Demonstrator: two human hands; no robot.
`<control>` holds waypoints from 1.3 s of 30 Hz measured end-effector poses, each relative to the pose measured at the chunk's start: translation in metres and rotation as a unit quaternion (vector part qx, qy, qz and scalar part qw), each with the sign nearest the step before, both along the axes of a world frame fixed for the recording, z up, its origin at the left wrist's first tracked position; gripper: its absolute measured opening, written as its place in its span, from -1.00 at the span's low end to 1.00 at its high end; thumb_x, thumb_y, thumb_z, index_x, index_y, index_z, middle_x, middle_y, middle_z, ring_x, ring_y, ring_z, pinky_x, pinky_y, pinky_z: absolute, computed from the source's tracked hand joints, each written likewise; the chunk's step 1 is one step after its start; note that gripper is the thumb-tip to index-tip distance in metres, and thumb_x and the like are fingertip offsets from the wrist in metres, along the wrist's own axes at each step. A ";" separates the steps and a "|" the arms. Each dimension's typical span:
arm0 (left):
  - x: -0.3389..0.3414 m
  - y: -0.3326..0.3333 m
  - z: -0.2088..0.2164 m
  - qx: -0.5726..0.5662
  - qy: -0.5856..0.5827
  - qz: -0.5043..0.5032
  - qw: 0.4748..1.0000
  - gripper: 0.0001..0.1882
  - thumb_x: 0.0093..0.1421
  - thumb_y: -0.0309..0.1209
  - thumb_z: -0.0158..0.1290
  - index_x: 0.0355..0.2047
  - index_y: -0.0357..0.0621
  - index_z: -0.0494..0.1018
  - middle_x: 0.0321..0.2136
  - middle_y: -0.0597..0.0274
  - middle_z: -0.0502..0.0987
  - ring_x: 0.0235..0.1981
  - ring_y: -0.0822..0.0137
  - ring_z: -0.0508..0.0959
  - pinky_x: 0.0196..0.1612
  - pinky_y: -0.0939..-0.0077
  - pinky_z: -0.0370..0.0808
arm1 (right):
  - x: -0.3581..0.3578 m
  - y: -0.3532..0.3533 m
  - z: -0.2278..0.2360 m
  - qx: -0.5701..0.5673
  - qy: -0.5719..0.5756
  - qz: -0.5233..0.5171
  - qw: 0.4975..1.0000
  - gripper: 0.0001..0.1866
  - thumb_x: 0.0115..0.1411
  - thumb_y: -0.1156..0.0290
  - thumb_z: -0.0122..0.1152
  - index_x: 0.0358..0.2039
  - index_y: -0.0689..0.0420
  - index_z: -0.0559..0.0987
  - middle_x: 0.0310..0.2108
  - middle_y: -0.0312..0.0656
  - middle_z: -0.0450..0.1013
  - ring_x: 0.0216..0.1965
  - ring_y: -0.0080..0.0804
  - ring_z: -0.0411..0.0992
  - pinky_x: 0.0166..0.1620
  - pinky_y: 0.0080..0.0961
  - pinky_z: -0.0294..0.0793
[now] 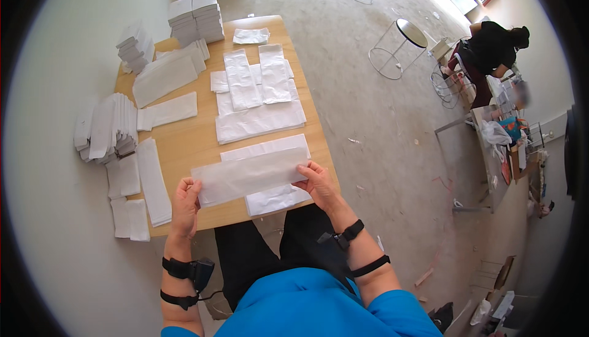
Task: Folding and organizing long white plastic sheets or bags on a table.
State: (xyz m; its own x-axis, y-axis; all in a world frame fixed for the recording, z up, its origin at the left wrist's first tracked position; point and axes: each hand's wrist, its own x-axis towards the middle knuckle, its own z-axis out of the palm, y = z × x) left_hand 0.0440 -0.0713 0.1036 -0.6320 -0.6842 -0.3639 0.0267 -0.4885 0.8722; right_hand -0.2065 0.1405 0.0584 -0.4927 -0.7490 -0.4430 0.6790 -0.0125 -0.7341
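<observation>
A long, flat white paper piece [251, 176] is stretched between my hands above the near part of the wooden table. My left hand [186, 199] pinches its left end, thumb on top. At the other end, my right hand [318, 183] grips the edge between thumb and fingers. Under it lie more white paper pieces [264, 147], partly covered by the held one. Just beyond is an overlapping pile of white papers [261, 125], with two narrower white papers [242, 79] set lengthwise on top. Whether these are bags or plain folded sheets I cannot tell.
Tall white paper stacks [205, 18] stand at the table's [313, 119] far left, and a leaning bundle [107, 128] sits along its left edge by the wall. A round stool [411, 33] stands on the floor. At right, another person [494, 49] bends over a cluttered table [485, 153].
</observation>
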 end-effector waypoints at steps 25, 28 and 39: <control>0.049 0.011 -0.110 -0.069 -0.212 0.035 0.974 -0.85 0.29 -0.32 0.08 -0.28 -0.11 0.41 -0.56 0.52 0.41 -0.59 0.68 0.29 -0.55 0.74 0.20 | 0.030 0.012 -0.042 0.291 0.364 0.083 0.881 -0.69 0.05 0.21 0.26 -0.38 0.22 0.67 -0.53 -0.10 0.58 -0.46 -0.37 0.53 -0.30 -0.45 0.49; 0.048 0.009 -0.110 -0.062 -0.220 0.034 0.973 -0.85 0.29 -0.32 0.09 -0.26 -0.11 0.41 -0.56 0.52 0.41 -0.59 0.68 0.29 -0.55 0.74 0.19 | 0.029 0.008 -0.039 0.283 0.369 0.079 0.882 -0.68 0.06 0.20 0.27 -0.38 0.23 0.67 -0.53 -0.11 0.58 -0.47 -0.40 0.53 -0.31 -0.47 0.49; -0.027 -0.029 -0.060 -0.071 -0.108 0.036 0.991 -0.82 0.29 -0.33 0.08 -0.19 -0.13 0.42 -0.43 0.42 0.54 -0.49 0.62 0.48 -0.45 0.71 0.41 | -0.041 -0.043 -0.010 0.220 0.374 0.020 0.900 -0.75 0.10 0.28 0.29 -0.42 0.25 0.65 -0.57 -0.31 0.53 -0.51 -0.66 0.39 -0.39 -0.59 0.39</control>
